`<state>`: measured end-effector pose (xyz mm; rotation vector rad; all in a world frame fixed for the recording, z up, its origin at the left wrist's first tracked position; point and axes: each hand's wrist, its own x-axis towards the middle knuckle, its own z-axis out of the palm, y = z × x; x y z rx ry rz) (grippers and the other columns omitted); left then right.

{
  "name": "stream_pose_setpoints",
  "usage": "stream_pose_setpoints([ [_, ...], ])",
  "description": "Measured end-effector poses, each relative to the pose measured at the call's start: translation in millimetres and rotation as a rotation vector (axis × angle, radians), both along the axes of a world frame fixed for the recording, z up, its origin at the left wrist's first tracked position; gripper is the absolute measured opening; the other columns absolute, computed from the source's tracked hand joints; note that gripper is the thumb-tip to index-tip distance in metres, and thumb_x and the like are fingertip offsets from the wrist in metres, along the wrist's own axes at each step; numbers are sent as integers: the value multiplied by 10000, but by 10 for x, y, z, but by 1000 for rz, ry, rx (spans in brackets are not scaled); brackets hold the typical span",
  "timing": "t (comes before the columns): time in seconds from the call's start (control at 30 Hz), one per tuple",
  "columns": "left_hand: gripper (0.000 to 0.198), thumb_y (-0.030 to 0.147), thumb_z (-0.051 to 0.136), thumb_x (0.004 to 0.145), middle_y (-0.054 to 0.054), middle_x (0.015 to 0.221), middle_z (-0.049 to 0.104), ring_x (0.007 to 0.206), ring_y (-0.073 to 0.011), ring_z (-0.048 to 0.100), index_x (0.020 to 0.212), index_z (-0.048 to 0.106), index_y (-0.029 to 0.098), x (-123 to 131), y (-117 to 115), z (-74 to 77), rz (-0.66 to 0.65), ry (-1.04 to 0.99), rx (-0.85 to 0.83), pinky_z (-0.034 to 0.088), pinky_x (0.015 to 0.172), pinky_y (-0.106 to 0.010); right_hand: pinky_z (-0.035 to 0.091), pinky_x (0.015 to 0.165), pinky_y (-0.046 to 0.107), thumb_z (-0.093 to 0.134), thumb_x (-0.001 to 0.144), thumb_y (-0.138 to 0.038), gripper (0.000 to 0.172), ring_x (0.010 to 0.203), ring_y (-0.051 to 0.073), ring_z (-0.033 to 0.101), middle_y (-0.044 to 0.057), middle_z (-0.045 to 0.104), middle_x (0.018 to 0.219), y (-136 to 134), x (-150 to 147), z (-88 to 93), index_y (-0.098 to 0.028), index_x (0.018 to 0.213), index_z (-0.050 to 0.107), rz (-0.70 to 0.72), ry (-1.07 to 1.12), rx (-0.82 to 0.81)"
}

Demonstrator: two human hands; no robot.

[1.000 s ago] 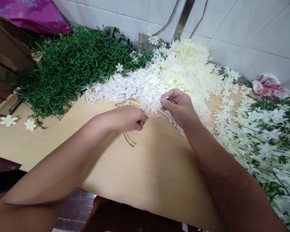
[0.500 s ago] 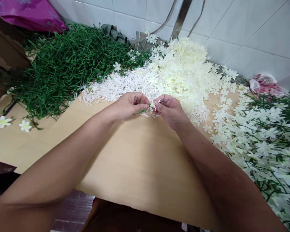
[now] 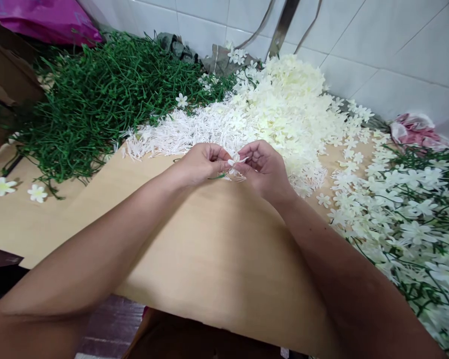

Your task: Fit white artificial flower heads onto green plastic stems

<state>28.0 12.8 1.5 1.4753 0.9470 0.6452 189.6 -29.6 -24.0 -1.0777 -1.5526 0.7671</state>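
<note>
My left hand (image 3: 207, 162) pinches a small artificial flower, its green stem (image 3: 220, 176) poking out below the fingers. The white petals (image 3: 233, 160) show between my two hands. From the right, my right hand (image 3: 264, 167) closes thumb and fingers at the petals, with a thin white piece (image 3: 243, 160) at its fingertips. How the parts join is too small to make out. Just behind the hands lies a heap of thin white sticks (image 3: 187, 132), and beside it a tall pile of cream petals (image 3: 284, 109).
Green stems (image 3: 112, 94) are heaped at the back left, near a cardboard box (image 3: 7, 85) and a pink bag (image 3: 48, 20). Flowers on stems (image 3: 415, 229) cover the right side. Two loose flowers (image 3: 37, 193) lie on the left of the board (image 3: 209, 249). A tiled wall (image 3: 359, 45) bounds the back.
The white petals between my hands have turned and now show more openly. My right fingers have shifted slightly around them; the view has moved a little.
</note>
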Motion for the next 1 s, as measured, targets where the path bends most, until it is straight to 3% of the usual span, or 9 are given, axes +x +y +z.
stream_pose_setpoints([
  [0.23, 73, 126, 666, 656, 21, 585, 558, 534, -62, 479, 689, 603, 112, 22, -2, -26, 3, -11, -2, 340, 536, -205, 399, 528, 239, 749, 660, -469, 346, 560, 80, 503, -29, 567, 627, 17, 25, 9, -187, 729, 561, 93, 100, -187],
  [0.4, 108, 136, 626, 723, 33, 526, 531, 488, -55, 449, 640, 558, 131, 49, -8, -21, 25, 29, -19, 316, 511, -200, 379, 498, 233, 786, 599, -493, 383, 521, 70, 474, -47, 542, 582, 5, 13, 3, -196, 692, 563, 36, 140, -184],
  [0.6, 241, 201, 551, 821, 56, 456, 401, 431, -42, 313, 589, 530, 136, 38, -10, -5, -33, 150, -17, 209, 476, -212, 447, 559, 247, 807, 590, -447, 342, 568, 86, 545, -31, 603, 619, 3, 0, -20, -194, 690, 600, 48, 213, -210],
  [1.0, 273, 176, 506, 821, 51, 501, 386, 492, -68, 313, 552, 468, 157, 70, -43, -37, -2, 172, 93, 227, 515, -230, 468, 557, 246, 821, 538, -481, 390, 593, 93, 555, -28, 603, 634, 18, -11, -14, -202, 643, 570, 58, 208, -187],
])
